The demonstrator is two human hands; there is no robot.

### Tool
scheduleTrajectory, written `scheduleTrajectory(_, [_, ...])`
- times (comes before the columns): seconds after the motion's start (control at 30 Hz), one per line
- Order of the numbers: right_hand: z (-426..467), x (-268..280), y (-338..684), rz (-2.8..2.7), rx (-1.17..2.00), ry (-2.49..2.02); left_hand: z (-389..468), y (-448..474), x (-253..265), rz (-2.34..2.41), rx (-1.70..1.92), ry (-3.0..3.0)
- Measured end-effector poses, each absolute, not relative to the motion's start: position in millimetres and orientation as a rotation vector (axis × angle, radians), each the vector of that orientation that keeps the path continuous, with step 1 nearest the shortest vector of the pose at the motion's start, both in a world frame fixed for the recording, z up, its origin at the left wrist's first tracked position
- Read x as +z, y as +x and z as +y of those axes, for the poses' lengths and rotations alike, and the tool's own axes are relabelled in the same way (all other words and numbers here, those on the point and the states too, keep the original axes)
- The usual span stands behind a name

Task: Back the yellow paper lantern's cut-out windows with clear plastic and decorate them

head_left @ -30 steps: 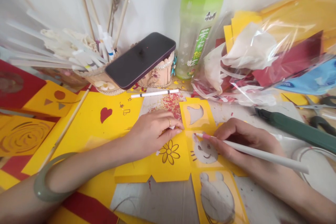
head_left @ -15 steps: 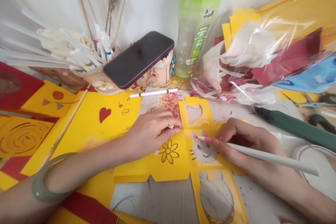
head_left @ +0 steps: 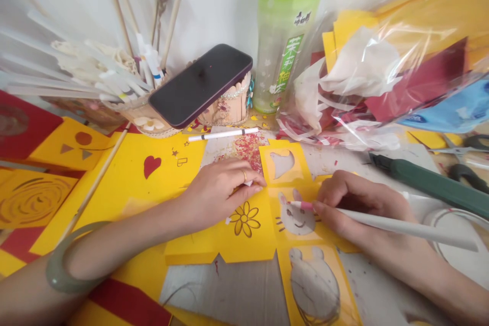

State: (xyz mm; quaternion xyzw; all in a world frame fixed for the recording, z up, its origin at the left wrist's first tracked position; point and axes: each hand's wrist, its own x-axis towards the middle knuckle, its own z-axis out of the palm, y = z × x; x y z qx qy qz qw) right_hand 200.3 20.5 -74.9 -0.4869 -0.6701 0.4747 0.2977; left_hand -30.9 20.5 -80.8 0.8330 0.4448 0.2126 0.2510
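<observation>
My right hand (head_left: 355, 206) is closed around a white marker pen (head_left: 385, 224) with a pink grip. Its tip reaches the rabbit-shaped cutout (head_left: 300, 219), backed by a clear film in a yellow paper panel; drawn eyes, mouth and whiskers show there. My left hand (head_left: 225, 193) rests on the yellow cut-out paper (head_left: 252, 249), thumb and fingers pressed together. A bit of a small white piece (head_left: 249, 183) peeks out between them; most of it is hidden. Just below those fingers is a cut flower outline (head_left: 244, 219). A bear-shaped cutout (head_left: 315, 282) lies nearer.
Behind my hands, a phone (head_left: 202, 84) leans on decorated pen holders (head_left: 225, 104). Beside it stand a green-labelled bottle (head_left: 286, 46) and a clear bag of paper scraps (head_left: 382, 76). A dark green cutter (head_left: 428, 181) and scissors (head_left: 466, 150) lie right; a wooden stick (head_left: 95, 183) lies left.
The marker tip has shifted slightly down on the rabbit's film, and the pen's rear end has swung a little to the right. My left hand stays in place.
</observation>
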Motion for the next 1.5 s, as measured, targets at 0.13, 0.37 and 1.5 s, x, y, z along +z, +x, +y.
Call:
scheduleTrajectory(0.13, [22.8, -73.4, 200.8, -1.826, 1.240, -1.277, 19.8, -31.1, -80.2, 1.218, 0.574, 2.275])
scheduleTrajectory(0.37, [23.5, -76.1, 199.0, -1.861, 1.205, -1.321, 19.7, -30.1, -80.7, 1.213, 0.582, 2.277])
scheduleTrajectory(1.5, [23.5, -73.2, 195.0, -1.885, 1.260, -1.348, 20.3, -29.4, -80.6, 1.236, 0.575, 2.273])
